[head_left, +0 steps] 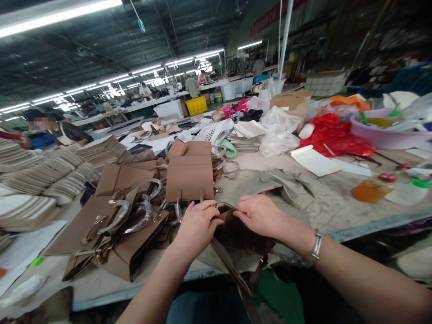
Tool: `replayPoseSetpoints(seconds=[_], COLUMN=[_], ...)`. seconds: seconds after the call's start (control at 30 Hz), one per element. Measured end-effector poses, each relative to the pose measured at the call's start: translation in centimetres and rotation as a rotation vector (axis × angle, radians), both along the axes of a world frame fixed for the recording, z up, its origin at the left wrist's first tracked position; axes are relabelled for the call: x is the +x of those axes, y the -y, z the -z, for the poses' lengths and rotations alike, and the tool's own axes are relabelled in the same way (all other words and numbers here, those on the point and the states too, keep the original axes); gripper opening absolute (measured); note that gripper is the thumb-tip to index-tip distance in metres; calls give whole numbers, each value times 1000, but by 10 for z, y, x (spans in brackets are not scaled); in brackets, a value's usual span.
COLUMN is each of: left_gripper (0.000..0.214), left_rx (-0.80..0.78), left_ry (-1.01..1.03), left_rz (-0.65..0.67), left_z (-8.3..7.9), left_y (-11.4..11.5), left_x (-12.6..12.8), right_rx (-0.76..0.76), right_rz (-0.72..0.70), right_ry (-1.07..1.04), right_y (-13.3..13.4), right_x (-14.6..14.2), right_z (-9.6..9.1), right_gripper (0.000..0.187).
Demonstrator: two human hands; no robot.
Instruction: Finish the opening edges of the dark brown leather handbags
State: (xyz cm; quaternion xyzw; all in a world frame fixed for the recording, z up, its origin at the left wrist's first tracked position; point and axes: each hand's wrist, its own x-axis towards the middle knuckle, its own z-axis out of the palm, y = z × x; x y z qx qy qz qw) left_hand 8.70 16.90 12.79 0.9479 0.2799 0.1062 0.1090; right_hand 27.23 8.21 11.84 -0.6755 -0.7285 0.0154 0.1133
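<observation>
A brown handbag [241, 234] lies at the table's front edge with its dark inside facing me. My left hand [199, 225] is closed, its thumb and fingers pinching the left side of the bag's rim. Opposite it, my right hand [261, 215] pinches the rim's right side, a silver bracelet on the wrist. A long brown strip hangs from the bag over the edge. Just beyond my left hand rests another brown bag [189, 177], its flap toward me. More brown bags [83, 222] with plastic-wrapped handles are heaped to the left.
Stacks of cut panels [30, 211] stand at the left. To the right are crumpled grey-brown sheeting [280, 182], an open notebook [315, 161], glasses, a bottle of amber liquid [369, 190] and a pink basin [388, 137]. A co-worker [64, 134] sits at far left.
</observation>
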Motion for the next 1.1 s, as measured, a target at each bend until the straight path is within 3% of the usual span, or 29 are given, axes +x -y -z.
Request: replayPoseSetpoints(seconds=[0.2,0.4,1.1], left_gripper=[18,16,19], left_rx=[-123,-289,-168], left_ry=[205,361,380], left_rz=[-2,55,-132], left_z=[8,17,34], left_y=[-6,-11,0], left_x=[11,23,41], right_rx=[-13,-26,17], right_rz=[68,83,101], right_ry=[10,-5,-84], right_y=[14,20,28], right_x=[-1,0,7], right_z=[2,4,7], right_gripper=[28,31,39])
